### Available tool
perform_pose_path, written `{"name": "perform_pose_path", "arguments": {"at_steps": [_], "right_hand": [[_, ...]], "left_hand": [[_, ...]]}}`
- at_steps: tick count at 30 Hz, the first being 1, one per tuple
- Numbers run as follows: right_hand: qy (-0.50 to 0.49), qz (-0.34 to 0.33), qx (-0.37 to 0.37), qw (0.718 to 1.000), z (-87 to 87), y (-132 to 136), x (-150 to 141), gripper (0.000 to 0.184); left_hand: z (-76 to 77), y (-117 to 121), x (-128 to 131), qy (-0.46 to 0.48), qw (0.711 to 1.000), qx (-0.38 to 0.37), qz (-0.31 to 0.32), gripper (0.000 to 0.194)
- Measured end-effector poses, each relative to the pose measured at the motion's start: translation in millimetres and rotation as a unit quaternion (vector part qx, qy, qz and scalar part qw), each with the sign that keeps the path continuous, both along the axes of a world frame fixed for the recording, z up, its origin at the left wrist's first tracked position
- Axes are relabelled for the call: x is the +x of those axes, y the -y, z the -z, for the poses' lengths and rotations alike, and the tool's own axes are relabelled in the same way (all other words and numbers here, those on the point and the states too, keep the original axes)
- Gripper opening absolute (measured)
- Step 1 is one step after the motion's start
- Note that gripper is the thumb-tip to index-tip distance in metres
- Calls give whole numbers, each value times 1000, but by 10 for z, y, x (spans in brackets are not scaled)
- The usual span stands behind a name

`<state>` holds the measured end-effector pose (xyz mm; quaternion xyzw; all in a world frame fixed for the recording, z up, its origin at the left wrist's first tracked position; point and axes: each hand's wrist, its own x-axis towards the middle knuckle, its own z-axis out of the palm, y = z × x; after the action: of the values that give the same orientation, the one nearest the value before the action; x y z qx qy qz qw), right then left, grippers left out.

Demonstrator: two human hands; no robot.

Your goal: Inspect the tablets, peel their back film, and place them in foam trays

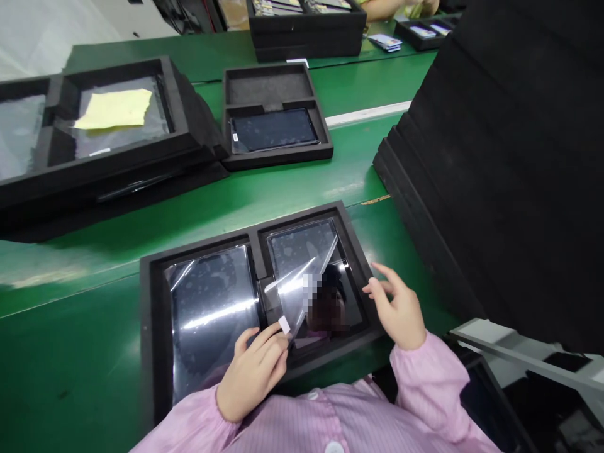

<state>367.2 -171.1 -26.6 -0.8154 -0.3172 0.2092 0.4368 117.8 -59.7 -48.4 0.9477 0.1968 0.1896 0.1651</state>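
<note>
A black foam tray (147, 327) with two compartments lies in front of me, holding a flat dark screen in each. The left screen (212, 302) is covered by clear film. On the right screen (346, 302), a clear protective film (302, 270) is partly peeled back along a diagonal, leaving the lower right glossy and bare. My left hand (255, 371) is closed on the film's lower left corner, beside its white tab (284, 324). By the tray's right edge, my right hand (399, 308) hovers with fingers apart, holding nothing.
A smaller foam tray (325, 151) with one dark screen stands ahead. Stacked trays (189, 141) at left carry film-covered panels and a yellow paper (116, 109). A tall black foam stack (500, 157) rises at right. Across the green table, a person's arm (382, 9) shows.
</note>
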Motion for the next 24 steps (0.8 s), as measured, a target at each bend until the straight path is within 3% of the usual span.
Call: {"name": "perform_pose_path", "arguments": {"at_steps": [3, 6, 9, 12, 14, 17, 21, 22, 24], "right_hand": [[79, -83, -39, 993, -69, 12, -225, 45], [109, -166, -21, 980, -124, -62, -349, 56], [93, -184, -32, 978, -150, -147, -381, 67], [114, -198, -53, 972, -148, -210, -416, 54], [150, -244, -5, 958, -139, -241, -492, 49], [188, -368, 113, 904, -117, -264, -675, 45], [138, -577, 198, 780, -75, -224, -839, 36], [124, -599, 203, 764, -65, -203, -842, 36], [106, -601, 200, 767, -52, -156, -809, 35]], "left_hand": [[33, 53, -16, -11, 1000, -19, -20, 19], [54, 75, -42, -19, 999, -28, -8, 20], [58, 84, -82, -27, 999, -30, -3, 21], [61, 99, -113, -22, 999, -24, -7, 20], [79, 107, -125, -25, 999, -17, -10, 20], [138, 114, -140, -33, 999, 9, -5, 22], [197, 129, -147, -3, 1000, 25, -5, 32], [193, 136, -143, 0, 1000, 12, -14, 31], [164, 149, -127, -4, 999, -24, -32, 27]]}}
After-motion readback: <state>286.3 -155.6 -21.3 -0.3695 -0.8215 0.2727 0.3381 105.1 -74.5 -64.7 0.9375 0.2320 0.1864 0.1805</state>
